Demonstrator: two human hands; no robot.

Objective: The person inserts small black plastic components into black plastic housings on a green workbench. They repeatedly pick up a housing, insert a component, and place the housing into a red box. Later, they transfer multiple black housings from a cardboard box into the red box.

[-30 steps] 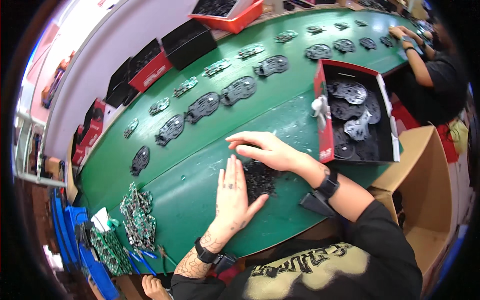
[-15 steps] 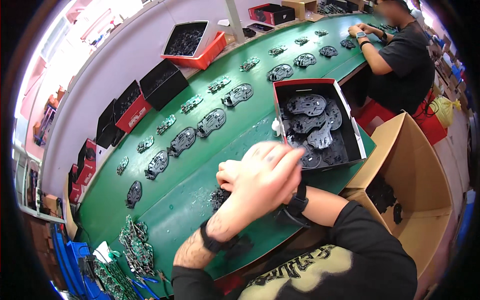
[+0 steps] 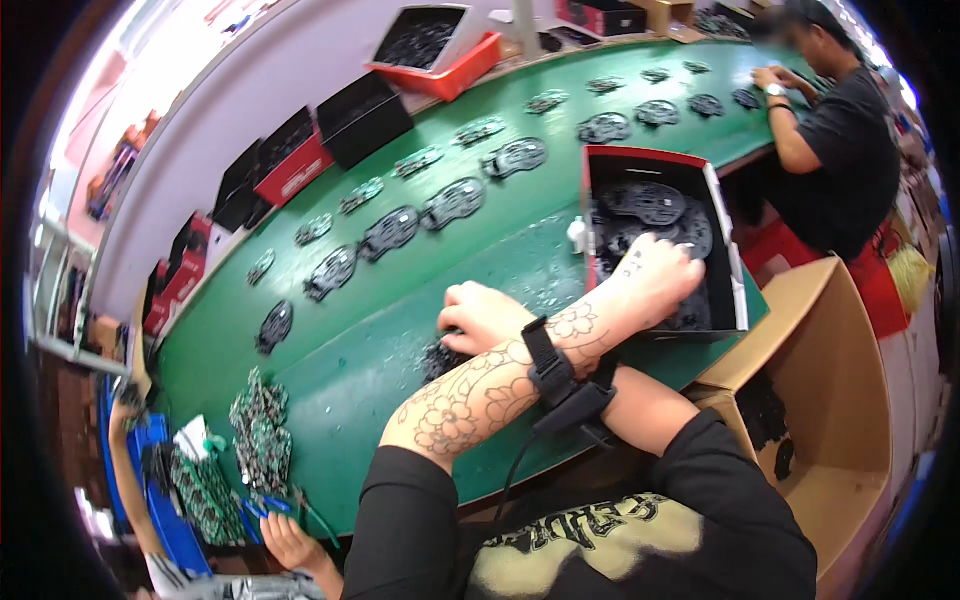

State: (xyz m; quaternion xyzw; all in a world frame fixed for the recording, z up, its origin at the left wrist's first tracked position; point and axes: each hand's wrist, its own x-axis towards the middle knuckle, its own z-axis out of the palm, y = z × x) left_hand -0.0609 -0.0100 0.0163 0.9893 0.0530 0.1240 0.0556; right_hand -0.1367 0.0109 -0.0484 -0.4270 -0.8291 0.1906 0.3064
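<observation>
My forearms cross, the tattooed left one over the right. My left hand (image 3: pixel 660 282) is inside a black box with a red rim (image 3: pixel 737 262), its fingers curled down over dark mouse-shaped plastic shells (image 3: pixel 648 203). What those fingers hold is hidden. Lower on the green table, my right hand (image 3: pixel 487 316) is bent beside a heap of small black parts (image 3: pixel 436 362). Its fingers are curled, and anything in them is too small to make out.
Black shells (image 3: pixel 453 203) and green circuit boards (image 3: pixel 418 161) lie in two rows. An open cardboard carton (image 3: pixel 835 400) stands at the right. Another person's hand (image 3: pixel 290 545) is near blue-handled pliers (image 3: pixel 262 503), lower left. A co-worker (image 3: pixel 840 150) sits far right.
My left hand has moved right and away from my right hand, into the box. Another person's arms have come in at the lower left. The whole view has shifted slightly.
</observation>
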